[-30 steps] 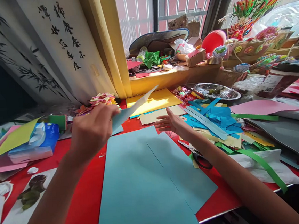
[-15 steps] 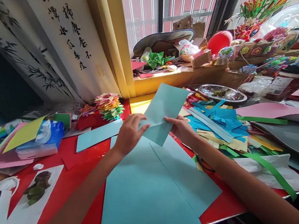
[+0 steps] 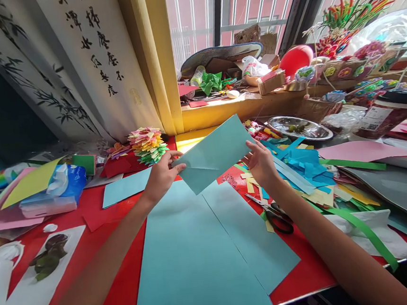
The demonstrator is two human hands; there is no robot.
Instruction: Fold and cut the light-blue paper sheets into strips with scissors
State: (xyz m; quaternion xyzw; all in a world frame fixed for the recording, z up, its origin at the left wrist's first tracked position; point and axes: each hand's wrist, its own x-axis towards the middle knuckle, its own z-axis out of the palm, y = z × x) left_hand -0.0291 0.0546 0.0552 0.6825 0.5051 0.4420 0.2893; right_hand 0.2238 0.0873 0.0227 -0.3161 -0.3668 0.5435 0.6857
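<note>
Left hand (image 3: 161, 176) and right hand (image 3: 262, 162), nearly closed, pinch blue paper (image 3: 216, 155) between them, long axis rising rightward.

Left forearm (image 3: 108, 258): bare, slanting from the near left toward the far middle.
Left wrist (image 3: 148, 200): almost in line with the forearm.
Left hand (image 3: 161, 176): pinching, with the fingertips toward the right.
Left thumb (image 3: 179, 168): stretched rightward, nearer than the index finger.
Right forearm (image 3: 324, 234): bare, slanting from the near right toward the far middle.
Right wrist (image 3: 277, 184): roughly straight.
Right hand (image 3: 263, 162): fingers bent, tips gathered in a light grip toward the left.
Both hands: well apart, roughly level, turned toward each other.
</note>
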